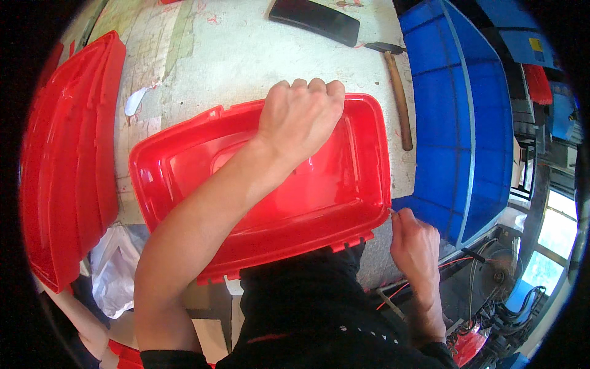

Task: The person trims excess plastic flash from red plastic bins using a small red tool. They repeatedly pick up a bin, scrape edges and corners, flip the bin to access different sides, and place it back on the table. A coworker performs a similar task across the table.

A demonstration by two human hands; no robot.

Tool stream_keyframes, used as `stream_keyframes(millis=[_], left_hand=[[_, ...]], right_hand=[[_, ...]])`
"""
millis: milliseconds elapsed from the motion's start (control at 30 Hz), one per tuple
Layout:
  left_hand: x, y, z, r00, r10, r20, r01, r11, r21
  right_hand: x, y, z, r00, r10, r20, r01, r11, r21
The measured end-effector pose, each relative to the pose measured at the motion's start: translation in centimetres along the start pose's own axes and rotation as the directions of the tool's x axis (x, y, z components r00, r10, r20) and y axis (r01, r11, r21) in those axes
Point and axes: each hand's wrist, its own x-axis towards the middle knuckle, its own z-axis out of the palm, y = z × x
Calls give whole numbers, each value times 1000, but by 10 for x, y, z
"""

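A red plastic tub (295,197), shallow with rounded corners and small tabs on its rim, lies open side up at the table's near edge. My left hand (301,114) reaches across it, fingers closed over the far rim. By the tub's near right corner is my right hand (415,246), closed in a pinch. A small tip shows between its fingers and the rim; what it belongs to is hidden. The tub's near side overhangs the table edge, close to my dark clothing.
Several nested red tubs (74,160) stand at the left. On the right is a blue crate (439,111), with a wooden-handled hammer (401,101) beside it. A black oblong object (314,21) lies at the back. Another person's arm (80,320) shows at the lower left.
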Motion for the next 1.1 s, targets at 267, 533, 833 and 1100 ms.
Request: stream_keyframes(millis=[267,533,833,1100], left_hand=[[0,1,-1,1000,-7,-6,7,1000,-16],[-1,1,0,1000,-22,22,22,1000,-5],[1,3,-2,999,-17,35,17,1000,-8],[1,1,0,999,-27,39,28,999,-33]], right_hand=[[38,-2,-1,992,-64,-107,63,998,-17],[50,-2,3,993,-56,-106,48,996,-79],[25,1,7,994,-13,-105,8,999,-39],[-4,0,7,998,58,-8,-58,998,-12]])
